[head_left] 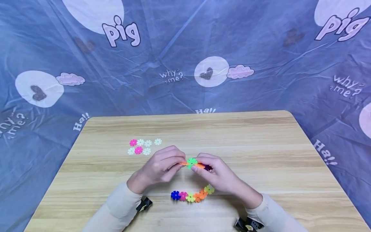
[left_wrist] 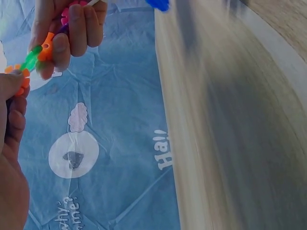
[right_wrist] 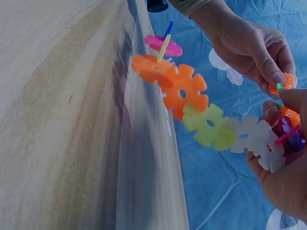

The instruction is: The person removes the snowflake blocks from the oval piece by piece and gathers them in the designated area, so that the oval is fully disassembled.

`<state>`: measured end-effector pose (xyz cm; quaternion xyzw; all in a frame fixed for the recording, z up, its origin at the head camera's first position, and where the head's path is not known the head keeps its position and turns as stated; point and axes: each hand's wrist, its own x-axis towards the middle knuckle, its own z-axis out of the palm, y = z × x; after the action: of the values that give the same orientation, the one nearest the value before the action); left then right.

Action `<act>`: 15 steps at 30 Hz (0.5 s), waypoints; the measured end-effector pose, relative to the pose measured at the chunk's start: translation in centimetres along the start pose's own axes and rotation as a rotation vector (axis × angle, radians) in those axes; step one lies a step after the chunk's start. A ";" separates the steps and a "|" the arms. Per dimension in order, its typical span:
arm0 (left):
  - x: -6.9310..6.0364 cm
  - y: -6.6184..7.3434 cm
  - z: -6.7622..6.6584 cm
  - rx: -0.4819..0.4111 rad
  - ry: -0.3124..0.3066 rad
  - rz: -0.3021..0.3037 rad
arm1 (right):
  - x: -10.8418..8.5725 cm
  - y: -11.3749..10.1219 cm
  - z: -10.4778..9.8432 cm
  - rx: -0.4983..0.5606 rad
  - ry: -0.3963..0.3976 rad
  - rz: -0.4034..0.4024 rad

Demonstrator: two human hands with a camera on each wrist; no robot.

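Observation:
My left hand (head_left: 163, 164) pinches an orange snowflake disc (right_wrist: 289, 81) between thumb and fingers. Against it lies a green snowflake disc (head_left: 191, 163), set at an angle; how deep their slots engage I cannot tell. My right hand (head_left: 221, 170) grips the chain behind the green disc, around an orange disc (left_wrist: 46, 47) and a purple disc (right_wrist: 291, 134). From that hand the linked chain hangs in a curve, through whitish discs (right_wrist: 243, 134), a yellow disc (right_wrist: 209, 125) and orange discs (right_wrist: 184, 91) to a pink disc (head_left: 183, 196) and a blue disc (head_left: 175, 195) at its end.
Loose discs lie on the wooden table (head_left: 261, 135) beyond my left hand: several whitish ones (head_left: 147, 143) and two pink ones (head_left: 138, 150). A blue printed cloth (head_left: 162, 38) hangs behind the table. Black wrist mounts (head_left: 144, 204) sit under both sleeves.

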<state>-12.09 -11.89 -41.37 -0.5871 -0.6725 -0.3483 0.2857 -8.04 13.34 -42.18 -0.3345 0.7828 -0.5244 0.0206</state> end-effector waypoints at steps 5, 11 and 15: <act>-0.1 0.2 0.0 0.044 -0.037 -0.047 | 0.0 0.0 0.0 0.022 -0.006 -0.005; -0.2 0.3 -0.1 0.086 -0.080 -0.070 | 0.0 0.0 0.0 0.028 -0.006 -0.018; -0.2 0.4 -0.1 0.089 -0.095 -0.079 | -0.1 0.0 0.0 0.023 -0.004 -0.011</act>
<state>-11.71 -12.09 -41.40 -0.5627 -0.7229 -0.3007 0.2652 -7.99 13.39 -42.18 -0.3394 0.7747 -0.5330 0.0230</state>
